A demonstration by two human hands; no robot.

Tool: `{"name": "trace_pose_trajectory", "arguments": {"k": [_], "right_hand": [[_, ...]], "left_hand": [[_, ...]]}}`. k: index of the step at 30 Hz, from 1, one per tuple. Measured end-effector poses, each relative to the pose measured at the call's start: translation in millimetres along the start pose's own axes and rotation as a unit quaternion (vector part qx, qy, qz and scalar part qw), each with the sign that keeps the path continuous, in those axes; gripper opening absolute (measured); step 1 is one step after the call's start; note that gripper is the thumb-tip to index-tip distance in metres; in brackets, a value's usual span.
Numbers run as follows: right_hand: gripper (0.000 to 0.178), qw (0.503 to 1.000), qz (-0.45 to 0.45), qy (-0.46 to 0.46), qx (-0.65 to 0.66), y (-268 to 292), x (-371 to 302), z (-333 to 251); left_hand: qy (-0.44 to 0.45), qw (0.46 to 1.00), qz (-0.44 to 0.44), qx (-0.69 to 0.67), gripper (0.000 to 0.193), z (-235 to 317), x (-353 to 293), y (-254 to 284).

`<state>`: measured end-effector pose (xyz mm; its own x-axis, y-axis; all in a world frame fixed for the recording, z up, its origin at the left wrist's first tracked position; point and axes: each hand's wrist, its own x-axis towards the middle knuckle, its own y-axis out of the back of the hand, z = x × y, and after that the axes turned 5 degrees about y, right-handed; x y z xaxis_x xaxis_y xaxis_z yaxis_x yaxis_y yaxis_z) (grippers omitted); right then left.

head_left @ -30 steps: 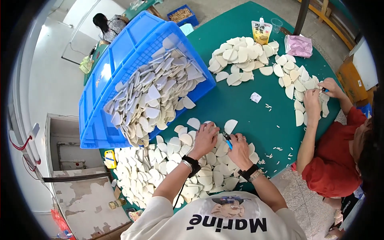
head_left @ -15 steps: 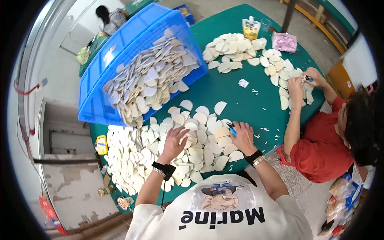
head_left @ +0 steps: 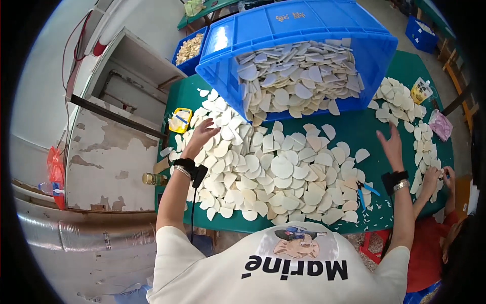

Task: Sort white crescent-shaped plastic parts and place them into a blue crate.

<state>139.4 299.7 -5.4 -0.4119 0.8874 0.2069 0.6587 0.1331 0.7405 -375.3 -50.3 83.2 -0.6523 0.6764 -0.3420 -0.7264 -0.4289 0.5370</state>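
Many pale half-round pieces (head_left: 282, 167) lie in a broad pile before me on the green desk (head_left: 354, 129), with blue-handled cutters (head_left: 361, 197), handles apart, at its right edge. Beyond the cutters, my right hand (head_left: 392, 148) is raised with its fingers parted and empty. My left hand (head_left: 199, 139) is at the pile's left part, its fingers likewise spread and holding nothing; whether they touch any piece cannot be told. Near it sits a yellow-rimmed tray (head_left: 177, 130). Farther off, a blue crate (head_left: 304, 23) lies on its side, mouth toward me, full of similar pieces.
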Motion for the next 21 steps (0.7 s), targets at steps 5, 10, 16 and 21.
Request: {"name": "trace_pose_trajectory", "arguments": {"k": [5,10,16,21], "right_hand": [[0.081,0.994,0.099,-0.02,0.038,11.7,136.7,-50.9],[0.055,0.964,0.073,-0.125,0.224,-8.3,192.0,-61.6],[0.044,0.945,0.027,-0.146,0.292,0.7,205.3,-58.6],[0.052,0.958,-0.012,-0.113,0.263,10.1,237.7,-23.4]], "left_hand": [[-0.058,0.993,-0.048,-0.095,0.087,-10.9,71.8,-36.2],[-0.039,0.991,-0.037,-0.123,0.046,-12.2,119.6,-77.1],[-0.031,0.982,0.029,-0.182,0.036,-26.1,133.6,-99.9],[0.001,0.985,0.03,-0.17,0.04,-28.8,120.1,-119.0]]}}
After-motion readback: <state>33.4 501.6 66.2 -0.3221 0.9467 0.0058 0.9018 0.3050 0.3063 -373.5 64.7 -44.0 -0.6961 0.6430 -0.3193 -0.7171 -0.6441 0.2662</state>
